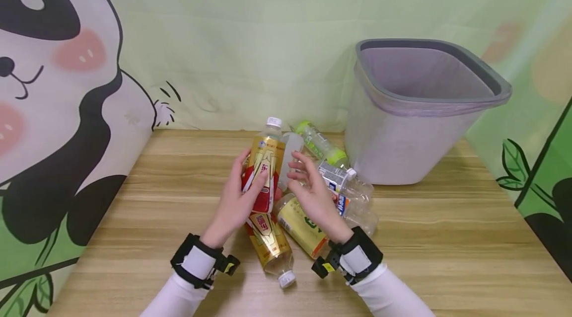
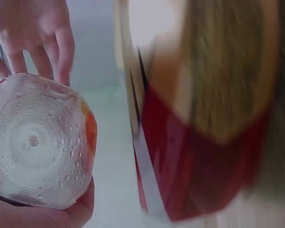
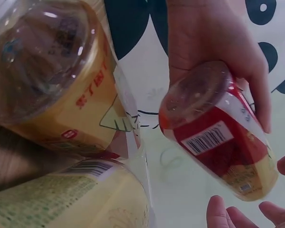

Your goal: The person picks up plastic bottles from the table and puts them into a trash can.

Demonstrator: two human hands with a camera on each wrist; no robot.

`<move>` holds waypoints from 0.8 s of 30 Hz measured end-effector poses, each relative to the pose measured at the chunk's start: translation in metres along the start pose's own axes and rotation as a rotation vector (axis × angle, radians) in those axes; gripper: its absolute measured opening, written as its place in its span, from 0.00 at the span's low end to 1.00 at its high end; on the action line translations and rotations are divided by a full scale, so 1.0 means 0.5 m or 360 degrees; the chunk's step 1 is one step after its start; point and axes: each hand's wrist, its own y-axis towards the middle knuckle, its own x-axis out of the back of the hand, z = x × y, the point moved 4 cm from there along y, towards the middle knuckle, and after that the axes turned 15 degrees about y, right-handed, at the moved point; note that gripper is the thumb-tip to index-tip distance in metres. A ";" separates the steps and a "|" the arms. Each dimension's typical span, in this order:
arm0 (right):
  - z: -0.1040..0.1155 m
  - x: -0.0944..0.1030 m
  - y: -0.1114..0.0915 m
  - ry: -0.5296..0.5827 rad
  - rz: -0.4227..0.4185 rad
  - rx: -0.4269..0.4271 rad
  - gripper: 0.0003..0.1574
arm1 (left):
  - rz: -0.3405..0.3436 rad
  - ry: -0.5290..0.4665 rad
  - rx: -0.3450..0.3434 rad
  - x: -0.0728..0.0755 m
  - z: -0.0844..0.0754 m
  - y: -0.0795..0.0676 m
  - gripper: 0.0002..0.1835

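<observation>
In the head view, my left hand (image 1: pixel 232 202) grips a plastic bottle (image 1: pixel 261 158) with a gold and red label, its white cap pointing away from me. The left wrist view shows that bottle's ribbed clear base (image 2: pixel 33 142), with waterdrops on it. My right hand (image 1: pixel 315 195) is beside the bottle, fingers loosely bent and holding nothing. Beneath the hands lies a second gold-labelled bottle (image 1: pixel 268 242), cap toward me. A wide yellow-labelled bottle (image 1: pixel 299 225) lies partly hidden under my right hand. In the right wrist view, the held bottle (image 3: pixel 218 133) shows its barcode.
A grey bin (image 1: pixel 389 138) with a liner over its rim stands at the back right. Before it lie a green-labelled bottle (image 1: pixel 319 143), a whitish translucent bottle (image 1: pixel 292 145) and clear bottles (image 1: pixel 359 190) with blue labels. A panda-printed cloth (image 1: pixel 241 58) hangs behind the wooden table (image 1: pixel 429 247).
</observation>
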 end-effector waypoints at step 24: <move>0.057 0.006 -0.010 0.0019 0.0152 -0.0051 0.43 | 0.0157 0.0104 -0.0114 -0.043 -0.054 -0.023 0.27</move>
